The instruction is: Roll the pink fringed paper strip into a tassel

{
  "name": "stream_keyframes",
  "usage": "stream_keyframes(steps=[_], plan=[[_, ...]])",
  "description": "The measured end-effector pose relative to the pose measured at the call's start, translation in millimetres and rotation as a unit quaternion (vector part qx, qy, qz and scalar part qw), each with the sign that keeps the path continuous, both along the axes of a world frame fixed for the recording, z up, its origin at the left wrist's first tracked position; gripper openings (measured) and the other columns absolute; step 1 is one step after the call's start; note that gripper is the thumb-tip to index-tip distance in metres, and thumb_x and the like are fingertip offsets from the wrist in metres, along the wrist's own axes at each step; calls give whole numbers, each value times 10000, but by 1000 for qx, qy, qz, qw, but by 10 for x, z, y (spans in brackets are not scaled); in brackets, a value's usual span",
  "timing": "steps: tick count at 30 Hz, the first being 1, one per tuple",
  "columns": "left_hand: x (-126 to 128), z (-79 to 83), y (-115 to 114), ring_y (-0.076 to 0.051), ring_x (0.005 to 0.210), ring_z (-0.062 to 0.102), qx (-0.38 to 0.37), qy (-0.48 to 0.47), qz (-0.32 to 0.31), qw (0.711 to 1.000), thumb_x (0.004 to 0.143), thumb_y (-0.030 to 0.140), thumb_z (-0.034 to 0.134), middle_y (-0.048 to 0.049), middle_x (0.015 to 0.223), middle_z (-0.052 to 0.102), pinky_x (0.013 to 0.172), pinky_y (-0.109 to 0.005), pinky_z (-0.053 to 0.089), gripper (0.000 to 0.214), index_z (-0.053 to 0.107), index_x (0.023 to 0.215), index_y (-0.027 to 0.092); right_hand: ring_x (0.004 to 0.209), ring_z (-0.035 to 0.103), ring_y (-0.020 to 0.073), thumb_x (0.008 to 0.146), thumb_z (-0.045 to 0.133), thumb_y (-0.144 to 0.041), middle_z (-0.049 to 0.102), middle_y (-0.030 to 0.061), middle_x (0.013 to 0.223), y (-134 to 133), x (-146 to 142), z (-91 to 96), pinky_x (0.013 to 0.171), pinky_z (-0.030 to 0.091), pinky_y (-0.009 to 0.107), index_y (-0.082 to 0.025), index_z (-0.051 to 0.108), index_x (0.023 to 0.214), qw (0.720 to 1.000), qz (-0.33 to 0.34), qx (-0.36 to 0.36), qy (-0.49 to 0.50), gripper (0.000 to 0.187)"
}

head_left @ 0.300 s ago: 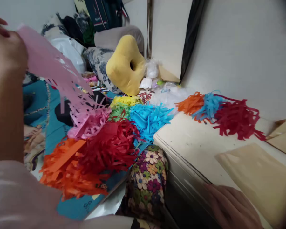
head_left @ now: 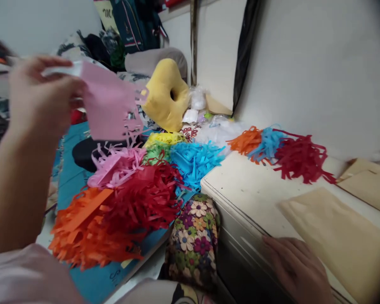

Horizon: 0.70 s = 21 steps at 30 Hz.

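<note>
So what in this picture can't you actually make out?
Head view, the only one:
- Right hand: cut off by the bottom edge, resting on the white table edge; the fingers' grip is unclear.
- Left hand: motion-blurred; it holds a pink fringed paper, whose upper edge is smeared.
- Blue mat: its print is mostly hidden under the orange fringe pile and red fringe pile.
- Right corners: darkened by the lens edge.

Head cam, looks fwd & down, close on hands.
</note>
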<state>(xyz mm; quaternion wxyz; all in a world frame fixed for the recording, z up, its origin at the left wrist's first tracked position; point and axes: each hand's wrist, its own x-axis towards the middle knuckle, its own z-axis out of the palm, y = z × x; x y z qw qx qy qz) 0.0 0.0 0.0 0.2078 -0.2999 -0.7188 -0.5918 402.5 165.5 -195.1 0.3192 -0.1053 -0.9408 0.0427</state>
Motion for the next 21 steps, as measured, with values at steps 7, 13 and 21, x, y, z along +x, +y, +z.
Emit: stream_keyframes(steps=[7,13,21], plan=[[1273,-545,246,-51,497,510,-129,-117,-330,928,608,136,561,48,585,537,489,-172,416,264,499,865,127,751,477,147,731,439,-51,527,38,800,-290,-39,343,656,391,300,-183,489,936,987,10,-107,117,249],[1979,-889,464,-57,525,489,-168,-163,-555,798,637,165,542,33,611,516,497,-168,412,216,470,840,159,882,450,174,697,550,-186,512,58,927,-607,-45,701,761,367,332,-174,470,991,976,-66,-116,170,305],[2578,-1240,553,-98,684,496,-131,-90,-656,738,719,190,507,-16,756,511,602,-199,405,182,472,897,182,596,396,98,658,519,-186,439,-17,601,-724,347,608,560,322,216,-148,449,578,946,-84,-303,74,113]])
